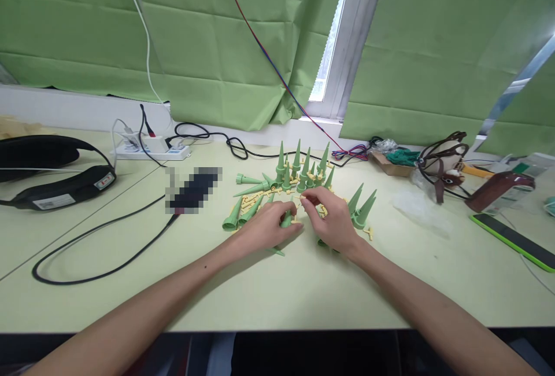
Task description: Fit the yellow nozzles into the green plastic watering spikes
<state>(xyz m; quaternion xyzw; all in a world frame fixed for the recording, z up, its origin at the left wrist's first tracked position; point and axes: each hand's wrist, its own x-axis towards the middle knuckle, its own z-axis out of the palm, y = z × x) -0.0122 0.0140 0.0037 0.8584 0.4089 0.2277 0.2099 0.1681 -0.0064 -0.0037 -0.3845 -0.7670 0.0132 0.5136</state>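
Note:
My left hand (273, 221) is closed around a green plastic spike (286, 220), partly hidden by the fingers. Thumb and forefinger of my right hand (332, 218) pinch a small yellow plastic piece (298, 197) just above that spike. Behind both hands, several green cone-shaped spikes (306, 166) stand point up. Others lie on their sides to the left, such as one spike (233, 215) with its wide end toward me. Small yellow T-shaped fittings (249, 202) are scattered among them, and one fitting (369, 233) lies right of my right hand.
At the left are a power strip (150, 149), a looped black cable (69, 281) and a black padded device (65, 191). To the right lie clear plastic wrap (420, 211), a cardboard box (392, 166), a brown bottle (498, 190) and a green-edged phone (515, 240). Green curtains (217, 46) hang behind.

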